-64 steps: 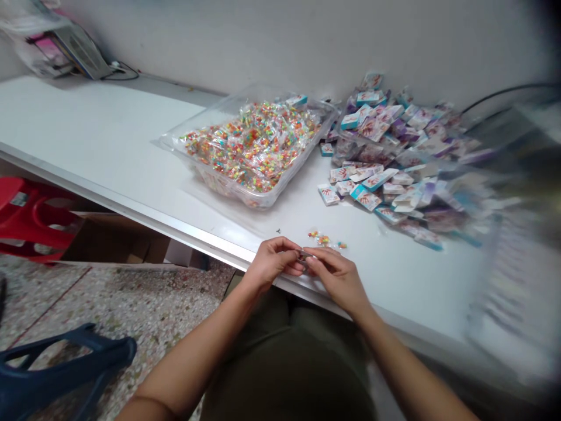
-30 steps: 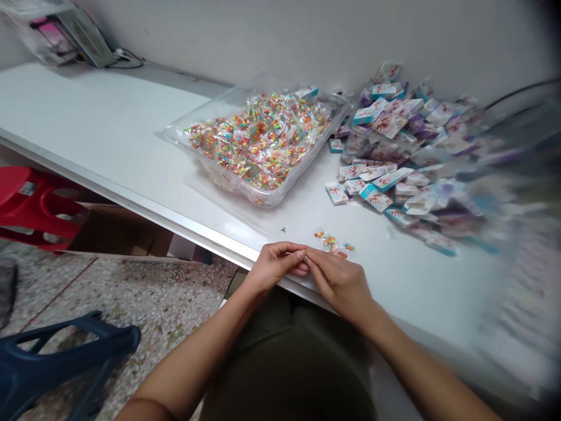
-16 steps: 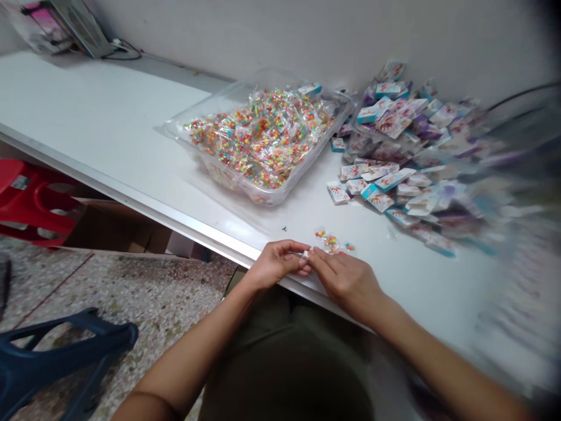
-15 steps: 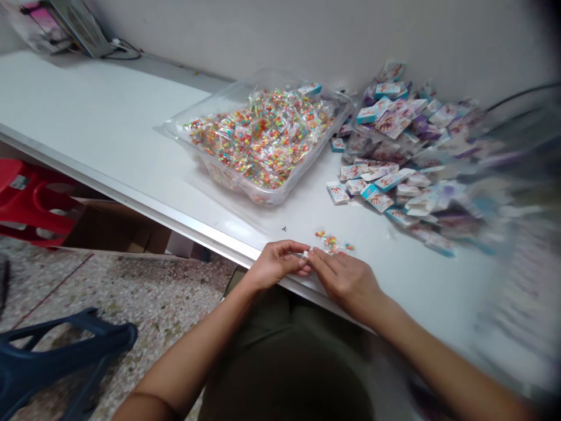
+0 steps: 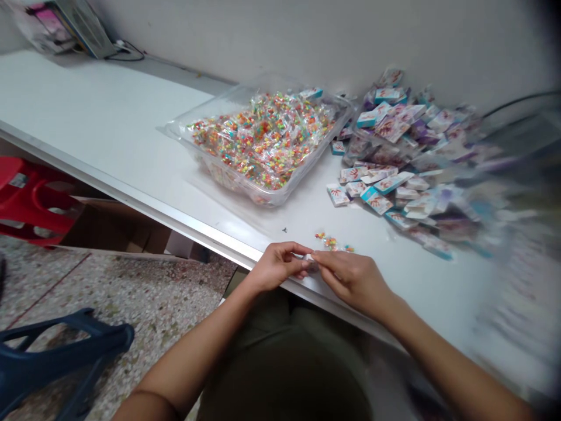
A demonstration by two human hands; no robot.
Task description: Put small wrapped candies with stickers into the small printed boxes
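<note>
White tabletop [image 5: 144,126]; pale item [image 5: 311,263] in left grip [image 5: 277,267].

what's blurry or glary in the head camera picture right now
Head view: the right side smears badly, worst at the clear bags; a bright glare streak runs along the table's front edge, highlights glint on the wrappers in the clear tub, and the small item between the hands is too soft to make out.

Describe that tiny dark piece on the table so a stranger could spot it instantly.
On the white table, find the big clear tub of colorful packets. Between its near corner and the left hand lies the tiny piece, alone, dark where the small packets to its right are bright.
</note>
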